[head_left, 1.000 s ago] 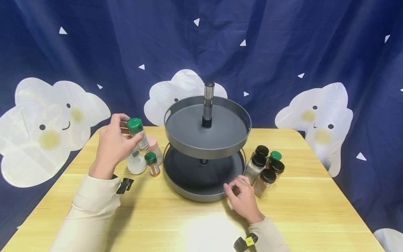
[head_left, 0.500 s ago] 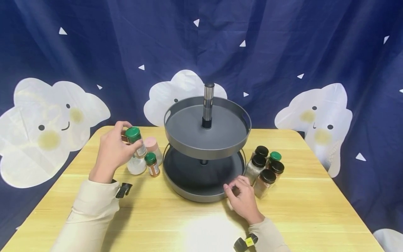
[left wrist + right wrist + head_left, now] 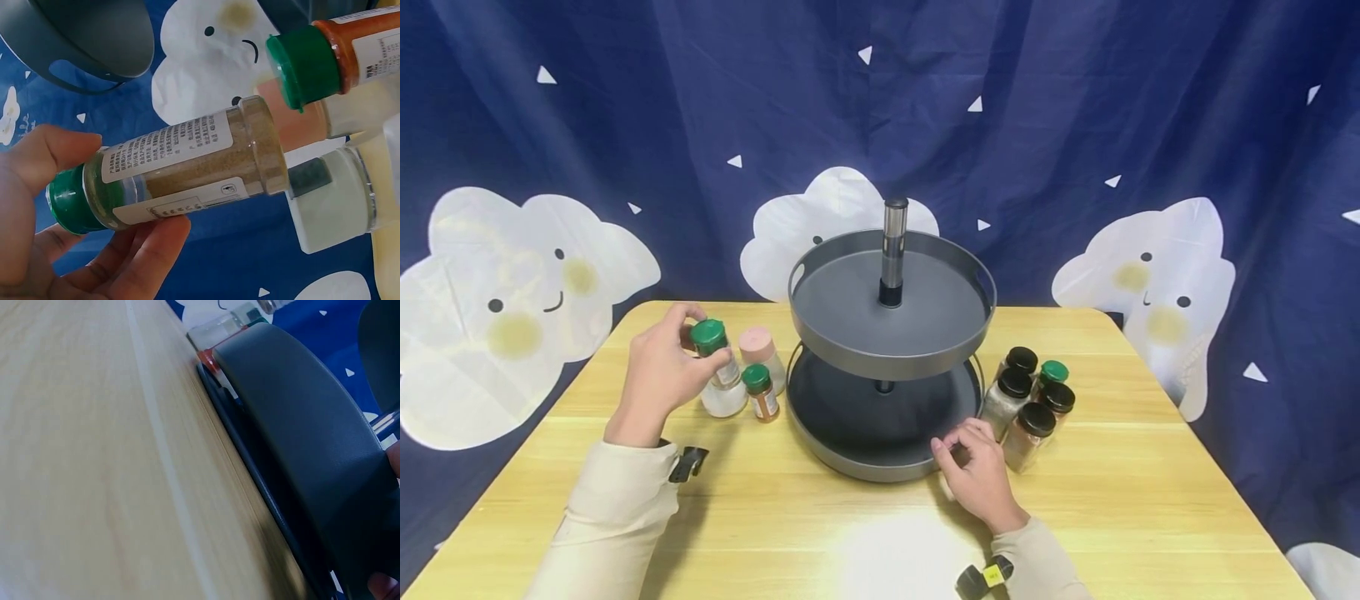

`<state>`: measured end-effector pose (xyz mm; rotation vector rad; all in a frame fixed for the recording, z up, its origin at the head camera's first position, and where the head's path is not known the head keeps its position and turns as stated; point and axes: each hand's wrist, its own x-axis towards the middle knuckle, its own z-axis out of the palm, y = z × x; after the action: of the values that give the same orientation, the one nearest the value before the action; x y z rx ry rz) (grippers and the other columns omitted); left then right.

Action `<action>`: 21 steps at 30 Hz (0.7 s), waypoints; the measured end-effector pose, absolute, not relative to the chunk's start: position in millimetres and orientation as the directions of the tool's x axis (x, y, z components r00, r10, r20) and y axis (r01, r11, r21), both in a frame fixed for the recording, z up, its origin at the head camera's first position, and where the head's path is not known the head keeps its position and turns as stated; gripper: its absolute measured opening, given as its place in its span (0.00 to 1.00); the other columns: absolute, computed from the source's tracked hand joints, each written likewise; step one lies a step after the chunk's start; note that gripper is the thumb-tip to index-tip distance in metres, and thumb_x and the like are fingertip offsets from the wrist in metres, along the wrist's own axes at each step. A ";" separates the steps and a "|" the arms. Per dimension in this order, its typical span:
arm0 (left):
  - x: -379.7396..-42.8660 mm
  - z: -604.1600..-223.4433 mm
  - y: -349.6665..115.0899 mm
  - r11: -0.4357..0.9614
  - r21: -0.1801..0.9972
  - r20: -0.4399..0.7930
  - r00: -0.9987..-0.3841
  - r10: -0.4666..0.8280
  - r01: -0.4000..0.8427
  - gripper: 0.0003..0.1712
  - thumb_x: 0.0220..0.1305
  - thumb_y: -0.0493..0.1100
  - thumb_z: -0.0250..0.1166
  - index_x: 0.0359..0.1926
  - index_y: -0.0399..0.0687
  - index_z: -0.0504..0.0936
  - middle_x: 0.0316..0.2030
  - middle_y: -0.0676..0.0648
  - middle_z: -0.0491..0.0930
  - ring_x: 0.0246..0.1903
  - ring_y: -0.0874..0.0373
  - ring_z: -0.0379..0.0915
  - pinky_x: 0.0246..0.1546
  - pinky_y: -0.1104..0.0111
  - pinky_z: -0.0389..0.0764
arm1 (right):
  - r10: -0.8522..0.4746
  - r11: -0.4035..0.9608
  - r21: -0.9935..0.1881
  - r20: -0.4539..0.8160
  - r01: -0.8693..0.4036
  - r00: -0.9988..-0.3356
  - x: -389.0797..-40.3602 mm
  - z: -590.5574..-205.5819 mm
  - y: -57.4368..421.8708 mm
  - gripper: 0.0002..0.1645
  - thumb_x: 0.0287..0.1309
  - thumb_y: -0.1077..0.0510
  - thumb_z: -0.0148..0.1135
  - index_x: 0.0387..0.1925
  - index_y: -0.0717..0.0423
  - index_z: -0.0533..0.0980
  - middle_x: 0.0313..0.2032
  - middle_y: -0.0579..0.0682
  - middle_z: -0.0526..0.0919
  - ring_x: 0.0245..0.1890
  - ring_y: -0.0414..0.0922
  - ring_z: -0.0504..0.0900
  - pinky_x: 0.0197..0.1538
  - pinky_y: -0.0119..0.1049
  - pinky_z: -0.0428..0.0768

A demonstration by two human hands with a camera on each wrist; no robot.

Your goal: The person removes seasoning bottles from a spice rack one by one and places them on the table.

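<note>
My left hand (image 3: 662, 367) holds a spice jar (image 3: 187, 169) by its green cap end, thumb on one side and fingers on the other. Brownish powder fills the clear jar, which carries white labels. The jar is above a white-filled glass jar (image 3: 724, 400), partly covering it in the head view. Close by stand a small green-capped spice jar (image 3: 763, 402) with orange-red contents and a pink-lidded jar (image 3: 757, 346). My right hand (image 3: 981, 475) grips the front right rim of the grey two-tier tray (image 3: 880, 472) with curled fingers; its fingertips (image 3: 144, 250) counterpart is mostly cut off in the right wrist view.
Several jars with black lids (image 3: 1036, 419) and one with a green lid (image 3: 1054, 372) stand close together right of the tray. A metal post (image 3: 894, 246) rises through the upper tier (image 3: 887, 363). Behind the wooden table (image 3: 820, 533) hangs a blue curtain (image 3: 1037, 125).
My left hand has lowered the green-capped spice jar and drawn it slightly left, toward the white-filled jar. The right hand stays at the tray's rim.
</note>
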<state>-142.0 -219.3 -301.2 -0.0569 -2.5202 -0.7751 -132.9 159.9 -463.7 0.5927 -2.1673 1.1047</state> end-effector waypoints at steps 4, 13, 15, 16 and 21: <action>-140.5 -304.7 -221.5 0.842 0.513 0.454 -0.886 -0.100 0.168 0.24 0.49 0.39 0.72 0.45 0.38 0.72 0.35 0.30 0.82 0.35 0.40 0.77 0.37 0.48 0.74 | -0.105 0.543 -0.558 0.697 -0.628 -0.710 -132.4 -463.2 159.7 0.14 0.47 0.63 0.70 0.18 0.47 0.73 0.24 0.40 0.76 0.38 0.44 0.73 0.37 0.30 0.69; -139.2 -315.9 -223.1 0.841 0.509 0.428 -0.901 -0.062 0.184 0.25 0.45 0.38 0.76 0.42 0.39 0.73 0.36 0.31 0.81 0.33 0.38 0.80 0.36 0.47 0.77 | -0.109 0.543 -0.550 0.702 -0.634 -0.703 -132.0 -462.3 159.2 0.14 0.48 0.63 0.69 0.18 0.47 0.73 0.25 0.41 0.76 0.37 0.44 0.73 0.37 0.31 0.70; -139.1 -319.5 -223.4 0.845 0.504 0.416 -0.908 -0.055 0.180 0.25 0.44 0.38 0.77 0.41 0.40 0.72 0.36 0.31 0.82 0.33 0.39 0.80 0.35 0.47 0.77 | -0.109 0.545 -0.549 0.702 -0.633 -0.704 -132.0 -462.6 159.4 0.14 0.48 0.64 0.69 0.18 0.47 0.73 0.25 0.41 0.76 0.36 0.44 0.73 0.37 0.31 0.70; -139.2 -321.7 -223.6 0.848 0.499 0.411 -0.910 -0.052 0.178 0.25 0.44 0.39 0.77 0.41 0.40 0.72 0.36 0.31 0.82 0.33 0.39 0.79 0.35 0.48 0.77 | -0.108 0.546 -0.551 0.700 -0.631 -0.706 -131.8 -462.3 159.3 0.14 0.48 0.63 0.69 0.18 0.47 0.73 0.24 0.41 0.76 0.36 0.44 0.73 0.37 0.31 0.70; -139.5 -332.7 -224.5 0.856 0.493 0.365 -0.930 -0.041 0.156 0.25 0.44 0.39 0.76 0.41 0.39 0.72 0.36 0.32 0.81 0.31 0.42 0.78 0.34 0.49 0.76 | -0.105 0.548 -0.546 0.706 -0.633 -0.700 -132.0 -461.8 159.5 0.14 0.47 0.63 0.69 0.18 0.47 0.73 0.24 0.41 0.76 0.36 0.43 0.73 0.36 0.30 0.69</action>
<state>-139.5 -224.5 -332.7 -0.0852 -2.6648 -0.7514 -132.0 159.5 -461.8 0.5921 -2.1641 1.1035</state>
